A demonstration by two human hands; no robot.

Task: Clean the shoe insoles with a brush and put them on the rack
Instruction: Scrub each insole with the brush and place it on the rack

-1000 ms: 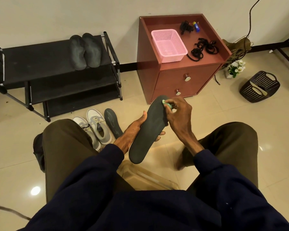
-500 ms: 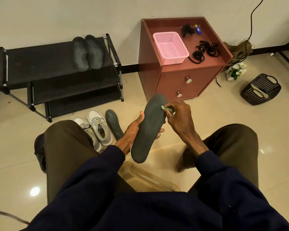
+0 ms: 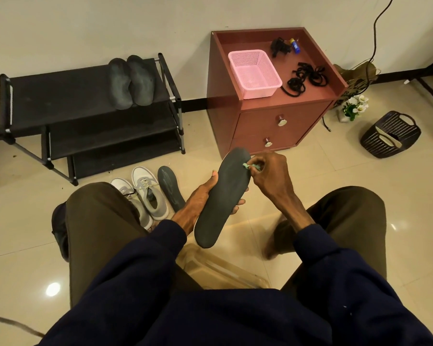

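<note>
The rack (image 3: pixel 85 101) holds two insoles (image 3: pixel 130 82) on its top shelf, where cleaned ones go, I judge. The pink basket (image 3: pixel 254 74) on the cabinet (image 3: pixel 258 126) looks empty. My left hand (image 3: pixel 203 193) grips the insole (image 3: pixel 223 196) from beneath, tilted up so my right hand (image 3: pixel 270 173), pinching the small green brush (image 3: pixel 248 166), can scrub near its toe.

One wide-angle camera on the person's head is looking forward and steeply down, sitting close above the left hand (image 3: pixel 203 196) and right hand (image 3: pixel 270 176) at mid-frame. It is taking in the rack (image 3: pixel 85 96) beyond and left of the hands, and the cabinet (image 3: pixel 260 126) just beyond them.
</note>
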